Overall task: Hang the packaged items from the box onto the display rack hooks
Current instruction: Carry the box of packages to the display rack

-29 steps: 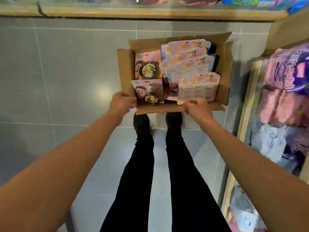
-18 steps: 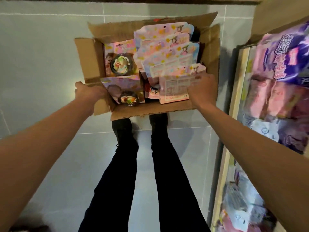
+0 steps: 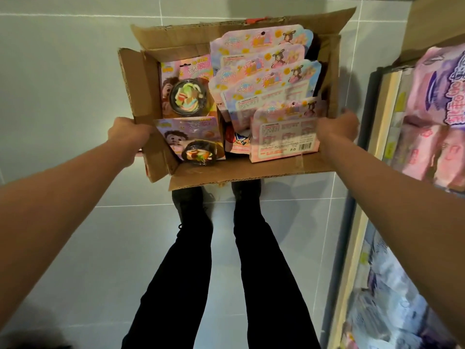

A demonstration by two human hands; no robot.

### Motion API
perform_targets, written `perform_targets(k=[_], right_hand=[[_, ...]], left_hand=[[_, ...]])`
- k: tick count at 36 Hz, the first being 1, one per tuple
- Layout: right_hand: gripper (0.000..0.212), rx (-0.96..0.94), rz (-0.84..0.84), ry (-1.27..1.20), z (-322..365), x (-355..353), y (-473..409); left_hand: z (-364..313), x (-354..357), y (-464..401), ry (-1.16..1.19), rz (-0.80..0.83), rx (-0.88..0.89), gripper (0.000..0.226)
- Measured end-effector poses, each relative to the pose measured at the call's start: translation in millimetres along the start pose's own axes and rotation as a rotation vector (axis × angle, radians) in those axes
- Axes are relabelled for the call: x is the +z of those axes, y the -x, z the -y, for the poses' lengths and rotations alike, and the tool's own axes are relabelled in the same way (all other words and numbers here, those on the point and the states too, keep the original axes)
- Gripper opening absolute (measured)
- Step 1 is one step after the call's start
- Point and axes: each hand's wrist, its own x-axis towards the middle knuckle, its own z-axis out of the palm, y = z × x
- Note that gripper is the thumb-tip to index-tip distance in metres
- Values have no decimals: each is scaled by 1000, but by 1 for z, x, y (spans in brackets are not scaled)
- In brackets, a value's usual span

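An open cardboard box (image 3: 264,170) is held above the grey tiled floor, in front of my legs. My left hand (image 3: 128,133) grips its left side by the flap, and my right hand (image 3: 338,127) grips its right wall. Inside on the left lie two packs with round toy bowls (image 3: 190,96), one behind the other. On the right stands a row of several pink carded packs (image 3: 266,71); the nearest one (image 3: 284,133) shows its printed back with a barcode.
A shelf unit (image 3: 382,102) runs along the right, with pink and purple bagged goods (image 3: 437,96) on it and more packets lower down. My black-trousered legs and shoes (image 3: 191,197) stand just under the box.
The box has come up off the floor toward the camera. My right hand shifted from the front edge to the right wall; my left hand stays on the left flap.
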Motion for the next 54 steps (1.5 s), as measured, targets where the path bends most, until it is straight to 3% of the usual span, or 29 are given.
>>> perform_targets(k=[2, 8, 15, 25, 33, 41, 46, 54], right_hand=[[29, -17, 29, 85, -3, 4, -3], [34, -76, 49, 154, -13, 6, -12], [25, -107, -83, 366, -23, 0, -21], [26, -31, -124, 150, -53, -9, 43], [27, -24, -93, 157, -74, -45, 98], [31, -9, -100, 189, -84, -93, 160], [33, -32, -81, 184, -97, -119, 199], [27, -60, -62, 121, -150, -135, 242]], left_hand=[[0, 3, 0, -96, -12, 48, 47], [3, 9, 2, -368, -19, 244, 41], [3, 6, -1, -437, 66, 225, 37], [23, -21, 8, -526, -51, 234, 38], [36, -64, 58, -561, -65, 220, 48], [56, -97, 106, -627, -23, 289, 36], [87, -115, 130, -632, -32, 302, 30], [164, -122, 159, -646, -124, 321, 41]])
